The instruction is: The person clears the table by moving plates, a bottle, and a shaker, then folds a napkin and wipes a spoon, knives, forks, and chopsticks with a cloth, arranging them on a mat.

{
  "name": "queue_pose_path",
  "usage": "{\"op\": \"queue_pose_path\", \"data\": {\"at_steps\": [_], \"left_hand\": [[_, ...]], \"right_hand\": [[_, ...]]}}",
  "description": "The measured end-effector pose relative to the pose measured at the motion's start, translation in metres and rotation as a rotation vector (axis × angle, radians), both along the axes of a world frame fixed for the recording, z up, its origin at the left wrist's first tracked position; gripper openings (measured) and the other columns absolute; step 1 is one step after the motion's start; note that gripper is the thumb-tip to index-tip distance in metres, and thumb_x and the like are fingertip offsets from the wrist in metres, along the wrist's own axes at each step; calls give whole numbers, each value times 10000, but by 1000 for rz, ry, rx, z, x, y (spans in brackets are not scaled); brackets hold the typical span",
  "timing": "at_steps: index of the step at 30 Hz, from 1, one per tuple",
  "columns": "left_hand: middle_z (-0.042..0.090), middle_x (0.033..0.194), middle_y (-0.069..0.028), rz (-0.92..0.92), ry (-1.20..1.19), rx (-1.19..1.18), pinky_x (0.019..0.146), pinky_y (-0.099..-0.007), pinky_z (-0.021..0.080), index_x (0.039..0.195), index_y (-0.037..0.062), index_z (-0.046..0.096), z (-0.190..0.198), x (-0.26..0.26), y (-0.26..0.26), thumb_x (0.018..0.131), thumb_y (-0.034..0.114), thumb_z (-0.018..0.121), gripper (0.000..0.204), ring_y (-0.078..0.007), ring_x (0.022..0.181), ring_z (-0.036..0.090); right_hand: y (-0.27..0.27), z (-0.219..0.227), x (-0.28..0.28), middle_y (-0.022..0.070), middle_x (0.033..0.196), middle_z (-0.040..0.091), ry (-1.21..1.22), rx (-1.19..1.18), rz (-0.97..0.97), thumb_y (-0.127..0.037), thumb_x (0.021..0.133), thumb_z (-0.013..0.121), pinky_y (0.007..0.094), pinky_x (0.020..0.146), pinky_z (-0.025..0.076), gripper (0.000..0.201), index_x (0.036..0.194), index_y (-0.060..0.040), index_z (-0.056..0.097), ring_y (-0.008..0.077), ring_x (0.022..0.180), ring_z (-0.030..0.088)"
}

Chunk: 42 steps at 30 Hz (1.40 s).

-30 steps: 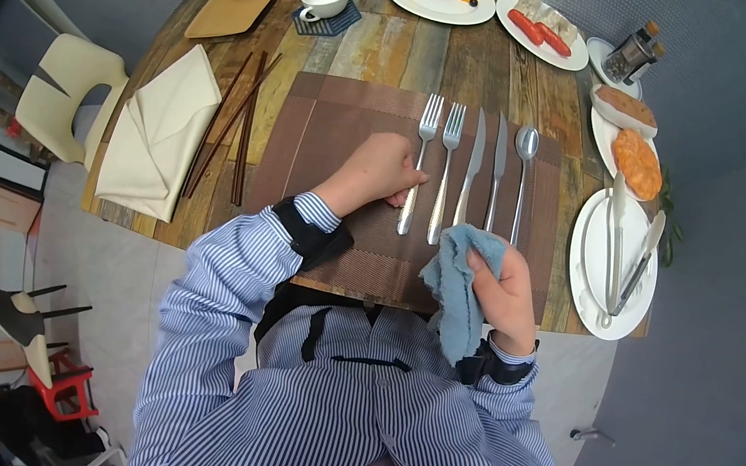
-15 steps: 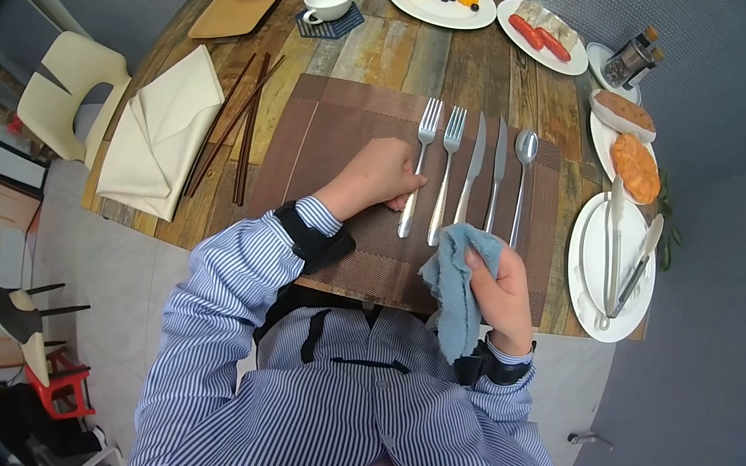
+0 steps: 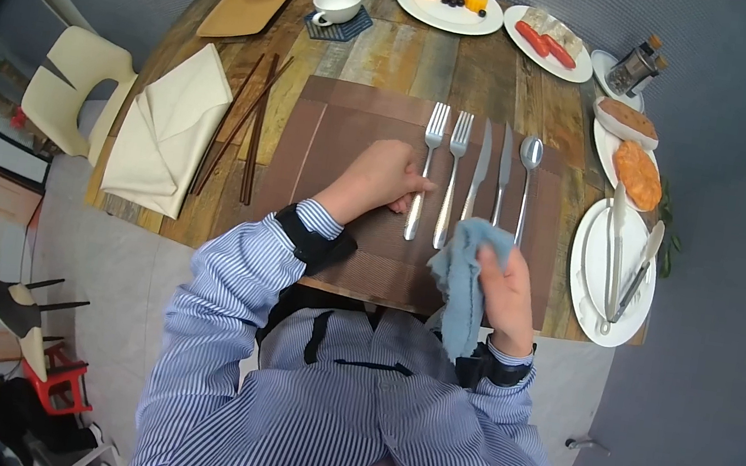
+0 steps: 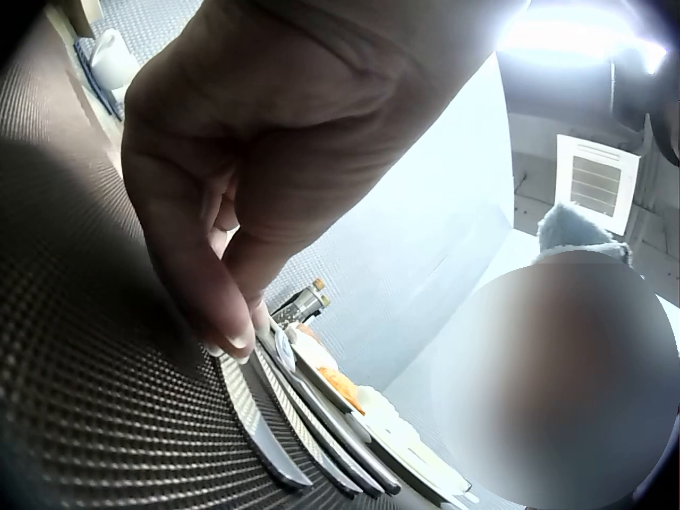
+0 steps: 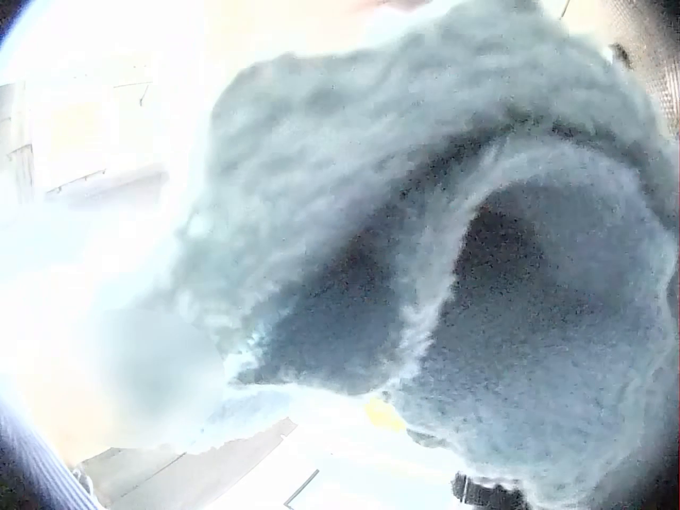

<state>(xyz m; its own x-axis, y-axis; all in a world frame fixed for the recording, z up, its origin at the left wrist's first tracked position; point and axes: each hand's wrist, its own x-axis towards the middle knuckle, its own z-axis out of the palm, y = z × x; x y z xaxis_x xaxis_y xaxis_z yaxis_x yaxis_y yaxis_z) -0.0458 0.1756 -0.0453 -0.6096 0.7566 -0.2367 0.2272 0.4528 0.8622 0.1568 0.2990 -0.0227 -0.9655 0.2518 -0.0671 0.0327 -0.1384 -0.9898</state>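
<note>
My left hand [image 3: 383,177] is over the brown placemat [image 3: 341,119], its thumb and fingertips pinching the handle of the leftmost fork [image 3: 413,222]. Close up in the left wrist view, the fingertips [image 4: 236,345] meet on that handle, low against the woven mat. To its right lie a second fork [image 3: 446,200], two knives [image 3: 477,176] and a spoon [image 3: 531,152], all side by side. In my right hand [image 3: 509,298] is a crumpled blue cloth [image 3: 459,288], held near the mat's front edge beneath the knife handles. Cloth folds fill most of the right wrist view.
Left of the mat are dark chopsticks [image 3: 255,145] and a folded cream napkin [image 3: 168,133]. Cups [image 3: 336,5], a wooden tray [image 3: 232,15] and a fruit plate [image 3: 446,16] stand at the back. Plates with bread [image 3: 637,175] and tongs [image 3: 615,257] line the right edge.
The right hand's fingers have shifted on the cloth, which has moved slightly up and right. The left hand keeps its place at the fork. The whole view has drifted a little.
</note>
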Motion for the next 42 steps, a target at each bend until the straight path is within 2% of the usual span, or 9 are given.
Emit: {"op": "queue_pose_path", "data": {"at_steps": [3, 6, 7, 11, 18, 22, 35, 37, 42], "left_hand": [[594, 541, -90, 26, -5, 22, 426, -249, 484, 634, -32, 536, 13, 2, -20, 847, 179, 684, 335, -135, 464, 608], [595, 583, -80, 57, 4, 78, 451, -242, 487, 704, -36, 530, 24, 2, -50, 853, 178, 677, 300, -122, 504, 611], [594, 594, -71, 132, 29, 50, 459, -236, 487, 716, -30, 531, 27, 2, -63, 855, 181, 675, 291, -113, 515, 608], [575, 631, -67, 378, 313, -46, 511, -277, 460, 812, -5, 570, 34, -10, -120, 835, 211, 681, 243, -145, 559, 573], [615, 734, -186, 565, 814, -258, 645, -405, 473, 861, -30, 584, -3, -63, -194, 768, 112, 650, 181, -348, 712, 603], [618, 755, -200, 500, 845, -337, 671, -423, 474, 857, -27, 587, -10, -74, -197, 755, 107, 656, 182, -373, 748, 602], [599, 690, -214, 478, 651, -318, 618, -408, 471, 743, -37, 588, -2, -62, -181, 773, 292, 692, 347, -364, 687, 601], [603, 706, -210, 404, 700, -398, 621, -424, 468, 766, -37, 585, -5, -57, -180, 735, 298, 707, 359, -376, 682, 592], [608, 722, -228, 394, 726, -485, 651, -443, 479, 796, -42, 581, -5, -45, -170, 743, 247, 660, 305, -388, 722, 607]], "right_hand": [[0, -16, -7, 90, 986, 596, 84, -510, -176, -318, 995, 427, 254, 696, 510, 378, 1216, -12, 444, 150, 741, 613], [2, 3, -22, 62, 887, 471, 328, -1462, 218, -369, 972, 459, 269, 653, 470, 331, 1070, -53, 464, 142, 702, 508], [-2, 2, -27, 51, 863, 422, 345, -1650, 51, -359, 938, 515, 271, 670, 448, 300, 1036, -78, 477, 139, 754, 470], [-5, -9, -43, 40, 892, 424, 180, -1116, -102, -333, 925, 533, 297, 741, 426, 246, 999, -103, 488, 159, 765, 450], [-4, -37, -36, 120, 887, 578, 115, -925, -87, -316, 945, 486, 370, 718, 491, 327, 1099, -32, 538, 230, 798, 556], [-9, -39, -38, 145, 891, 610, 165, -1171, -75, -333, 950, 477, 403, 714, 532, 353, 1099, -22, 556, 277, 789, 611], [-23, -27, -37, 158, 959, 612, 112, -1089, -108, -326, 960, 463, 388, 741, 535, 369, 1140, -15, 549, 264, 819, 617], [-31, -15, -36, 74, 918, 477, -1, -1040, -225, -254, 952, 483, 269, 736, 436, 280, 1073, -4, 521, 149, 770, 460], [-31, -18, -39, 80, 935, 483, -11, -1050, -272, -249, 950, 492, 293, 761, 446, 297, 1114, -1, 499, 173, 793, 476]]}}
